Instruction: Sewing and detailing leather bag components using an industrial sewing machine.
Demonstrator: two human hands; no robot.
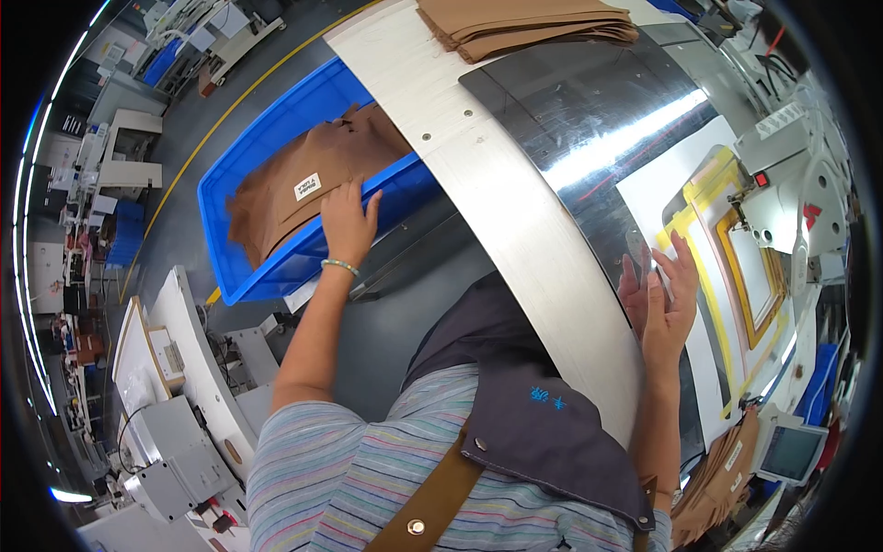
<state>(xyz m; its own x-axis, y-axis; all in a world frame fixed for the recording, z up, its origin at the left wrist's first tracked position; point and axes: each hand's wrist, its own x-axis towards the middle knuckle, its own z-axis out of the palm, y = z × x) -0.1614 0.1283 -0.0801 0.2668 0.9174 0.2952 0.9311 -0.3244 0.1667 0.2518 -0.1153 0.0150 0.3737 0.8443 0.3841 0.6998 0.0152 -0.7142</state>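
My left hand reaches over the near rim of a blue plastic bin. Its fingertips rest on the stack of brown fabric pieces inside, with the thumb held apart. A small white label lies on the top piece, just beyond those fingers. On the other side, my right hand is raised with fingers spread, holding nothing that I can see. It hovers by the edge of a white template sheet with yellow tape, beside a shiny metal plate that mirrors the fingers.
A sewing machine head stands over a yellow frame at the right. More brown fabric is stacked at the table's far end. Other brown pieces hang near a small screen. The pale table edge curves past my body.
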